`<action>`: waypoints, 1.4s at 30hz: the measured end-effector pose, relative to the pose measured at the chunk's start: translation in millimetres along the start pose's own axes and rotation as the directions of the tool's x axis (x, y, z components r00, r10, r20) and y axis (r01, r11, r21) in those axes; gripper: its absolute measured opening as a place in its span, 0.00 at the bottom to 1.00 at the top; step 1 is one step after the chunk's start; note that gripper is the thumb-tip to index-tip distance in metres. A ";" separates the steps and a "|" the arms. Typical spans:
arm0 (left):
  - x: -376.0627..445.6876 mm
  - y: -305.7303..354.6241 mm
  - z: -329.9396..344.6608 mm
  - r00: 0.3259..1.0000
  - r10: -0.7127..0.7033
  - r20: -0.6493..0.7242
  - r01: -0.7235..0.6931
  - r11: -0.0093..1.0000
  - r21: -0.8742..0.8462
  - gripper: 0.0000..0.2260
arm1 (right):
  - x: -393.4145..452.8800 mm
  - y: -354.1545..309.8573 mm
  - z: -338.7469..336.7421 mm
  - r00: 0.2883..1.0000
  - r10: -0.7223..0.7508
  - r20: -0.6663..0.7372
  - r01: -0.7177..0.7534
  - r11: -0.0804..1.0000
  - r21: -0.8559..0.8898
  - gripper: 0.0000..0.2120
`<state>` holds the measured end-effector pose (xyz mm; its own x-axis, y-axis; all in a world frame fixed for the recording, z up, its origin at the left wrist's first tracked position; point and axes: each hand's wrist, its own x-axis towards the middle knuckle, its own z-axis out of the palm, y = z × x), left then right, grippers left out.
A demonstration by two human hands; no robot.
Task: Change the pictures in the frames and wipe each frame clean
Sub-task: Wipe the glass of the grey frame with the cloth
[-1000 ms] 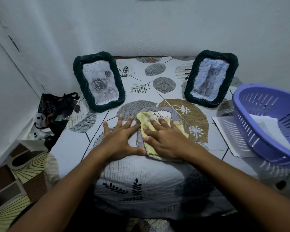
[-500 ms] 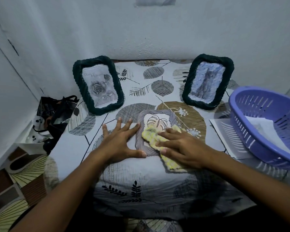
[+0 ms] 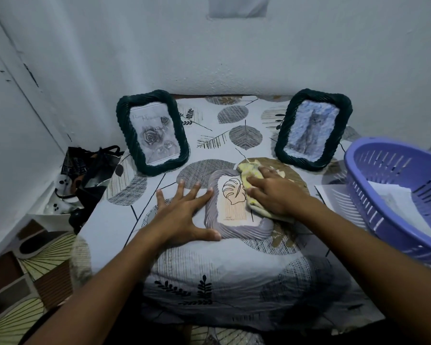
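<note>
A grey frame (image 3: 237, 232) with a leaf drawing lies flat on the table in front of me. My left hand (image 3: 182, 212) rests spread on the cloth-covered table, its thumb and fingertips touching the frame's left edge. My right hand (image 3: 274, 192) presses a yellow cloth (image 3: 249, 170) flat onto the frame's right side and upper right corner. Two dark green frames stand propped at the back: one with a rose picture (image 3: 152, 133) on the left, one with a cat picture (image 3: 312, 129) on the right.
A purple plastic basket (image 3: 393, 185) holding paper sheets sits at the right edge, with another sheet (image 3: 334, 200) lying under it. The table (image 3: 115, 220) has a leaf-patterned cover. A black bag (image 3: 90, 168) lies off the table's left side by the wall.
My right hand has slid the yellow cloth from the frame's lower middle up to its right side and upper right corner, uncovering the leaf picture. My left hand stays at the frame's left edge.
</note>
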<state>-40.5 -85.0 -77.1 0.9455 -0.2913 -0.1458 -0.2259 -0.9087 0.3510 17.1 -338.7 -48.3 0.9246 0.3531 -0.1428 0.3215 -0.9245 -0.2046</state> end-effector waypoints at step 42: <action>-49.0 65.8 -27.7 0.976 -0.218 0.031 0.070 0.175 -0.982 0.16 | -91.4 -70.2 -32.8 0.999 0.025 -0.040 0.047 -0.669 0.742 0.22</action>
<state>-95.2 -122.2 -21.2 0.9643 -0.0954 -0.2470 0.2571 0.1144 0.9596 -83.3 -310.8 10.8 0.9400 0.3234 -0.1087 -0.3231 0.7415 -0.5880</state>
